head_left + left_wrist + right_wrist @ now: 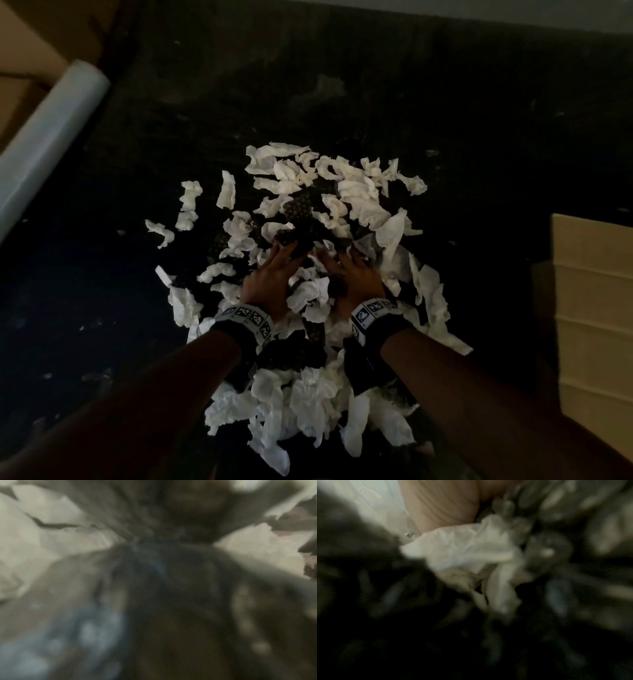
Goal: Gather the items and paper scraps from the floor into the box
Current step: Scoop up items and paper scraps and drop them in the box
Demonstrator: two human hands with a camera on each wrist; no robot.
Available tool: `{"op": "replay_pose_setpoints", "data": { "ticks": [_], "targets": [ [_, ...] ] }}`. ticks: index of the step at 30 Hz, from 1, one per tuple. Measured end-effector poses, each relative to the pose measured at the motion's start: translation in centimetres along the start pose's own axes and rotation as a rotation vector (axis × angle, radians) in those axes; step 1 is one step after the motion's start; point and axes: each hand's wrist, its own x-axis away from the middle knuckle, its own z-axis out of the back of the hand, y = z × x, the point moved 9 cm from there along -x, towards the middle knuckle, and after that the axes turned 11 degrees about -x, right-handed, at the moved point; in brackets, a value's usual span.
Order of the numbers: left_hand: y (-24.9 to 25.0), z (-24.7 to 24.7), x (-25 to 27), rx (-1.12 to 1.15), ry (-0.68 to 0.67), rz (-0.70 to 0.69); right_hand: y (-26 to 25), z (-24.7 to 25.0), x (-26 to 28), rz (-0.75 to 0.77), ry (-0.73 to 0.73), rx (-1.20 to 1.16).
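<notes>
A wide heap of crumpled white paper scraps [359,198] lies on the dark floor, mixed with dark dotted pieces [298,207]. Both hands are down in the middle of the heap, side by side. My left hand [279,260] lies with its fingers stretched forward onto a dark piece. My right hand [352,263] lies the same way, fingertips buried among scraps. A white scrap [308,294] sits between the two hands. Both wrist views are blurred: white paper [56,540] and dotted dark material [96,632] on the left, a white scrap [462,547] on the right.
A cardboard box [592,291] stands at the right edge. More cardboard [30,51] and a roll of clear film [51,130] lie at the upper left. Small white flecks dot the dark floor [376,85] around the heap.
</notes>
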Motion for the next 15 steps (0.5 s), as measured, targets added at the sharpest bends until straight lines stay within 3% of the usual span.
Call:
{"op": "replay_pose_setpoints", "data": {
  "ticks": [6,12,15],
  "targets": [
    [0.0,0.5,0.4,0.027,0.036,0.007,-0.1,1.2,0.5,-0.017,0.117,-0.096],
    [0.2,0.6,0.5,-0.019,-0.031,0.015,-1.6,2.9,1.7,0.061,0.232,-0.138],
    [0.0,0.3,0.4,-0.017,-0.023,0.017,-2.1,3.6,1.3,0.066,0.206,-0.102]
  ]
}}
